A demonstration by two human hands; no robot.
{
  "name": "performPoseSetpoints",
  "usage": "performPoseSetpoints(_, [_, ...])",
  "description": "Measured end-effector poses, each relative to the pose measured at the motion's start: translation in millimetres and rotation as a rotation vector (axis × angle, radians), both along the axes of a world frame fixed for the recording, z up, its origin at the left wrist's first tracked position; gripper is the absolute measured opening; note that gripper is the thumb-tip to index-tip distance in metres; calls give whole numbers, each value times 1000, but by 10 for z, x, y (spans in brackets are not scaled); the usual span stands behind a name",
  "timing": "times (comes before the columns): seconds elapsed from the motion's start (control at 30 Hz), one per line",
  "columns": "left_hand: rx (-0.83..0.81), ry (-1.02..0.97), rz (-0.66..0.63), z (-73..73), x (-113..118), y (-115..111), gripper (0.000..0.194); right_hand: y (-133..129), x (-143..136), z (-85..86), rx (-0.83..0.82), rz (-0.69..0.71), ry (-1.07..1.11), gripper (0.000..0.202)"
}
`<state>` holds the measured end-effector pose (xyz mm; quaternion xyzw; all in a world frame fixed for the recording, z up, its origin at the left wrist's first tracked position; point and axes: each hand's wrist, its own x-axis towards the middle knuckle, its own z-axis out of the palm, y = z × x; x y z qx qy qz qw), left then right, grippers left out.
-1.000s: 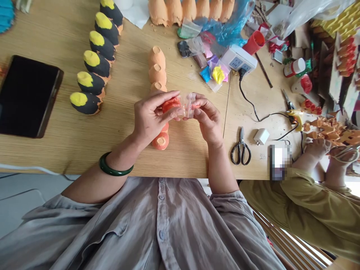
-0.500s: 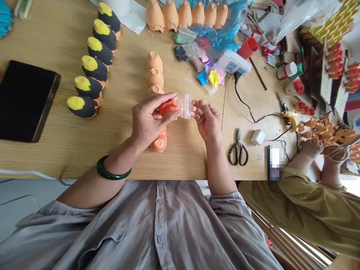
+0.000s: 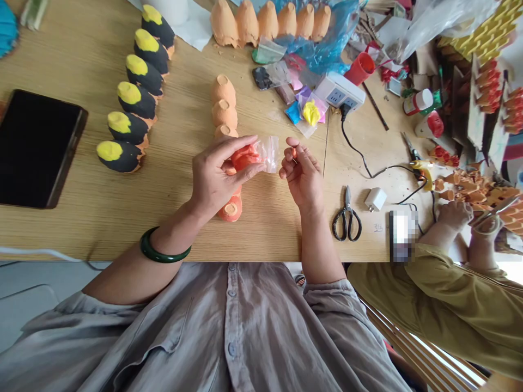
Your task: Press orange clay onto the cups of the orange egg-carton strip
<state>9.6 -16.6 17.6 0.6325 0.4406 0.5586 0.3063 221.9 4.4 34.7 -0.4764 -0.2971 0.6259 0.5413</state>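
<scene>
My left hand is closed on a small clear zip bag with soft orange-red modelling clay inside. To its right, apart from the bag, my right hand pinches a small orange-red lump of clay between thumb and forefinger. Beneath and behind my left hand runs a row of orange egg-carton cones on the table; part of the row is hidden by the hand. The nearest cone has a redder coat around its pale tip.
Black cones with yellow tops line the left, beside a black tablet. Farther back lie bagged coloured clays and a power strip. Scissors and a white charger rest rightward. A co-worker's hands are at far right.
My right hand has drawn away from the bag's mouth, and the lump of clay now shows raised in its fingertips. My left hand stays in place with the bag.
</scene>
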Motion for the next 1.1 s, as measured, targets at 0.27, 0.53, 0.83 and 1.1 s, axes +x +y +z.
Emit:
performPoseSetpoints(0.27, [-6,125,25,-3,-23,-10,43,-6,-34,43,47,67,-7,55])
performPoseSetpoints(0.53, [9,183,35,65,-26,-55,42,-106,-25,173,102,195,-75,58])
performPoseSetpoints(0.83, [106,143,-1,66,-2,-11,46,-121,-1,190,71,419,-81,58])
performPoseSetpoints(1.1, [-45,126,-2,80,-11,-26,47,-90,45,183,46,469,-61,64])
